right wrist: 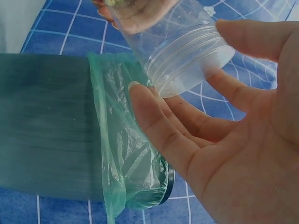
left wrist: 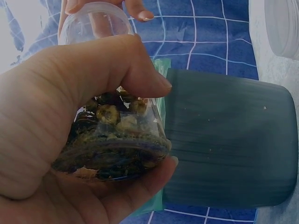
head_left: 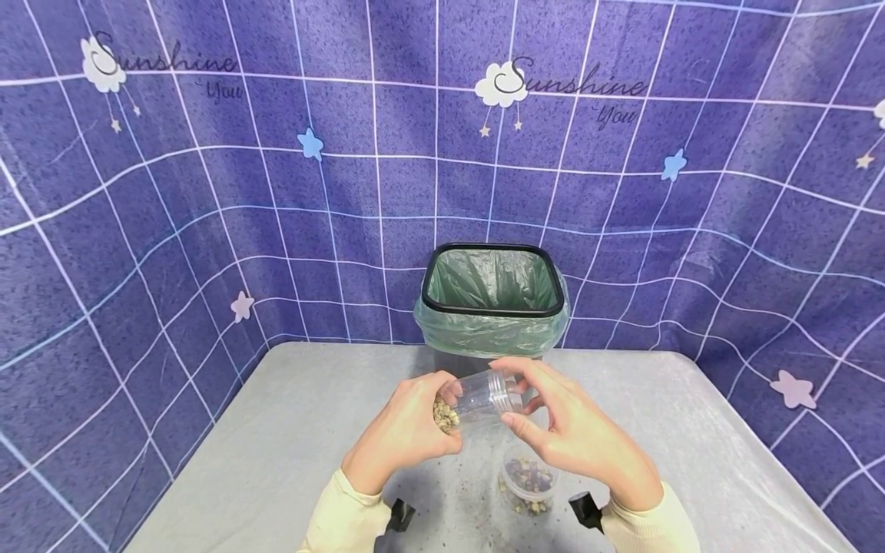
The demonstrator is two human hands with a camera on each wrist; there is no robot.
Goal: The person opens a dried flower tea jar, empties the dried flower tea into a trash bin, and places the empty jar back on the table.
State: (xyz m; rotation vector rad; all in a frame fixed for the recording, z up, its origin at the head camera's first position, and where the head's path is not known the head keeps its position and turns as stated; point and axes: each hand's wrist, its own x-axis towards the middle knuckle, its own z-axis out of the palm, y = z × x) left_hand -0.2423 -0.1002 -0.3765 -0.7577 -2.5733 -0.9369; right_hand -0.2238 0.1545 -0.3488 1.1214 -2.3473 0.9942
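Purple wall covering (head_left: 404,180) behind a pale grey tabletop (head_left: 311,415).
Facing me, pale grid lines (head_left: 436,192), stars (head_left: 310,144), clouds (head_left: 499,86) and "Sunshine You" lettering (head_left: 598,84) cross its ripples.

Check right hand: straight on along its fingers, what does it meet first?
The clear jar, threaded neck first. The right hand curves its fingers about that end; whether they touch is unclear. Beyond, likely the left hand.
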